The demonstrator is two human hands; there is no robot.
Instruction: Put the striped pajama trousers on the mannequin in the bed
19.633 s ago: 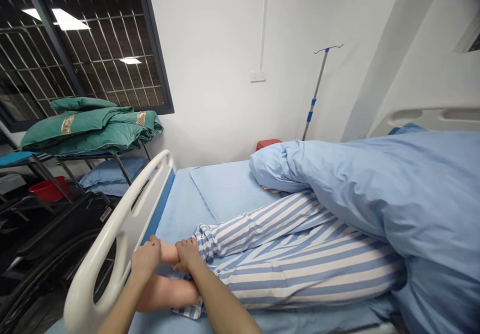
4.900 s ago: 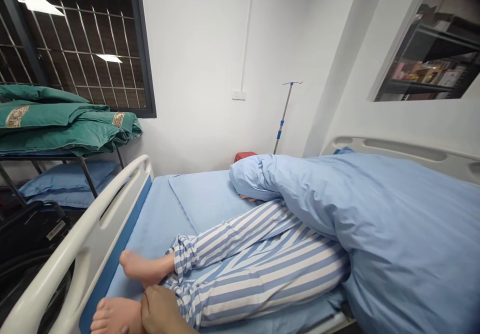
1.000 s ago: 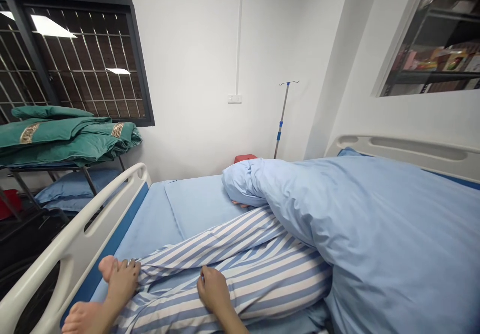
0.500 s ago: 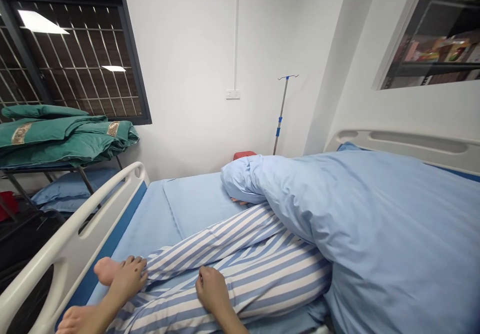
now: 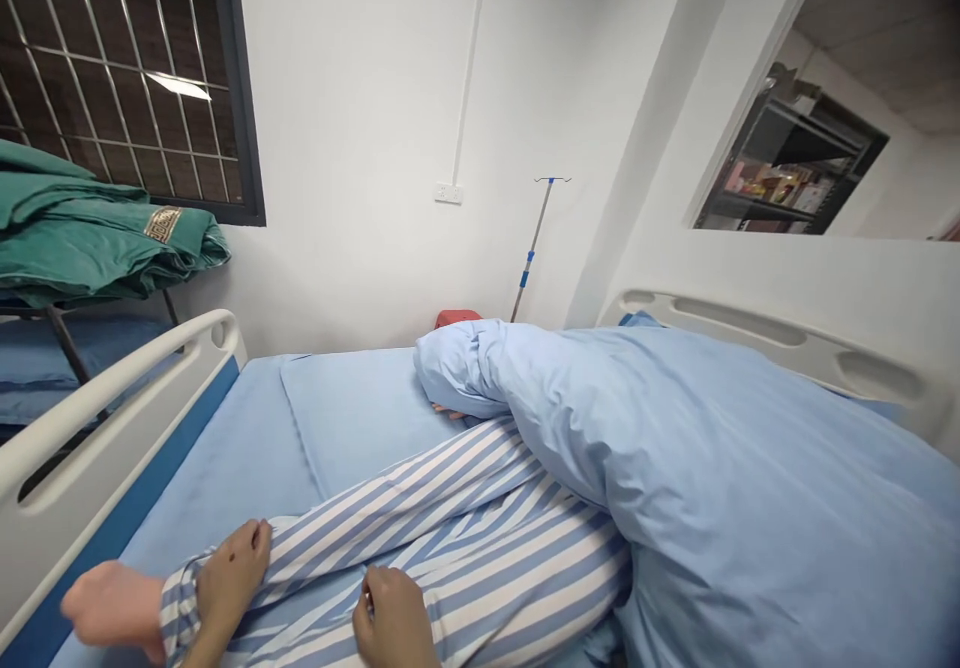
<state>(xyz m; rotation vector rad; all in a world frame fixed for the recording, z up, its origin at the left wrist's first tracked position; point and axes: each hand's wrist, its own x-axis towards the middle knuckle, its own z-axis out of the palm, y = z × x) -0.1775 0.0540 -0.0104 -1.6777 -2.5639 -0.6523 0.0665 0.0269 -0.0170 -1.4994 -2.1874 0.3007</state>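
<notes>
Two legs in blue-and-white striped trousers lie on the bed, their upper part under a light blue quilt. One bare foot sticks out of a trouser cuff at lower left. My left hand is closed on the trouser leg just above the ankle, fingers curled downward. Farther up the legs, around knee height, my right hand is closed with its knuckles up, against the striped cloth; its fingertips are hidden. A few fingers of the lying figure show beneath the quilt's edge.
A cream bed end board stands at left, another at right. Folded green bedding lies on a rack beside the window. Behind the bed are a drip stand and a red object.
My left hand's fingers have curled from lying over the ankle to a closed grip. The foot and trouser cuff have shifted, and the second foot no longer shows. The view has turned right.
</notes>
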